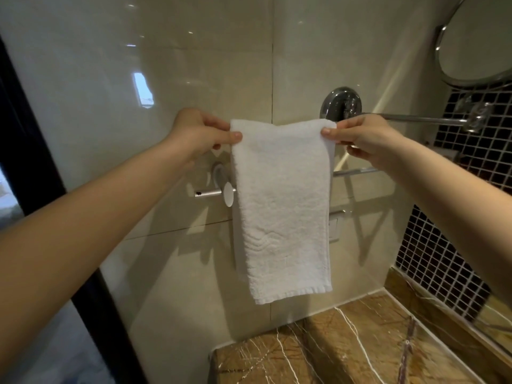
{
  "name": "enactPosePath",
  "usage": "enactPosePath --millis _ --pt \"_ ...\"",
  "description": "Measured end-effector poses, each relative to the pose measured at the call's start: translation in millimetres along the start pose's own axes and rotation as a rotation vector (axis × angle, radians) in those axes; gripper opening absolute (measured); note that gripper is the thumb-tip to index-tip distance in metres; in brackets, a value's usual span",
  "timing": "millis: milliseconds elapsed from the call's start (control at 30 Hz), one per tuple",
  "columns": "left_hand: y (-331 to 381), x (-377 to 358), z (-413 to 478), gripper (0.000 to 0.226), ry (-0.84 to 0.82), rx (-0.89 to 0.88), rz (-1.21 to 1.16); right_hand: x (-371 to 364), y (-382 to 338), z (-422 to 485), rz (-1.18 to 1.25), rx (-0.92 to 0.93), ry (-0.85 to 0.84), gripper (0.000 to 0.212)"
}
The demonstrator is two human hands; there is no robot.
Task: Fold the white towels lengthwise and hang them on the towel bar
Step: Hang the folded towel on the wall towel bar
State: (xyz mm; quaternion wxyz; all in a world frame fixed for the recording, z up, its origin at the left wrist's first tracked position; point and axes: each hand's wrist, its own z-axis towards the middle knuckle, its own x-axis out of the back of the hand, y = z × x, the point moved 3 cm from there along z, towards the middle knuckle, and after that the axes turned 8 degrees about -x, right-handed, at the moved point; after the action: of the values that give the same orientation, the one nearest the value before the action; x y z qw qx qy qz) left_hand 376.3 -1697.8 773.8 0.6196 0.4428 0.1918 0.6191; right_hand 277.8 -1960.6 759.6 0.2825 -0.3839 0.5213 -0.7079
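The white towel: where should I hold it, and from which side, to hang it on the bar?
Pinch the towel at its two top corners, one from each side, as the left hand and right hand do. It hangs as a narrow strip, folded edge on top, so this should keep it flat and level.

White towel [282,206] with a wavy raised band near its lower hem, glossy cream wall tiles [194,65], brown marble counter [346,342] veined in white, black mosaic [432,261] of small squares with pale grout, chrome mirror ring [437,48], black door frame [94,309]
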Motion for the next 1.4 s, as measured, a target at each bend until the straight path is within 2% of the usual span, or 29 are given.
enactPosePath --millis 133,233,333,533,633,733,867,933,1100,1167,1233,1300,1400 --pt "-7 0 -7 0.029 -0.009 0.035 0.048 -1 12 -1 -0.031 -0.01 0.001 0.023" --pt "-14 -1 -13 0.029 -0.02 0.084 0.091 -3 19 -3 -0.065 -0.005 0.02 0.022" --pt "-20 -4 -17 0.026 -0.026 0.116 0.095 -6 26 -5 -0.077 0.012 0.019 0.017" --pt "-29 -11 -23 0.017 -0.047 0.125 0.155 -9 39 -5 -0.093 0.037 0.049 0.02" --pt "-31 -13 -24 0.018 -0.045 0.122 0.243 -9 43 -5 -0.12 0.022 0.05 0.019" --pt "-35 -13 -27 0.017 -0.034 0.115 0.353 -9 48 -5 -0.164 -0.002 0.072 0.027" --pt "-41 -13 -28 0.021 -0.039 0.091 0.43 -8 49 -8 -0.242 0.044 0.133 0.033" --pt "-39 -13 -29 0.023 -0.025 0.068 0.463 -6 48 -10 -0.313 0.07 0.187 0.028" --pt "-30 -11 -29 0.024 -0.038 -0.082 0.72 -8 43 -15 -0.401 0.105 0.194 0.022" --pt "-26 -11 -29 0.02 -0.031 -0.144 0.731 -9 42 -17 -0.401 0.106 0.203 0.02" --pt "-23 -13 -29 0.017 -0.095 -0.19 0.62 -11 40 -18 -0.422 0.109 0.189 0.019" --pt "-18 -18 -31 0.021 -0.239 -0.211 0.517 -12 36 -17 -0.398 0.056 0.153 0.019" --pt "-14 -25 -32 0.02 -0.362 -0.27 0.548 -14 34 -13 -0.347 -0.094 0.079 0.018"
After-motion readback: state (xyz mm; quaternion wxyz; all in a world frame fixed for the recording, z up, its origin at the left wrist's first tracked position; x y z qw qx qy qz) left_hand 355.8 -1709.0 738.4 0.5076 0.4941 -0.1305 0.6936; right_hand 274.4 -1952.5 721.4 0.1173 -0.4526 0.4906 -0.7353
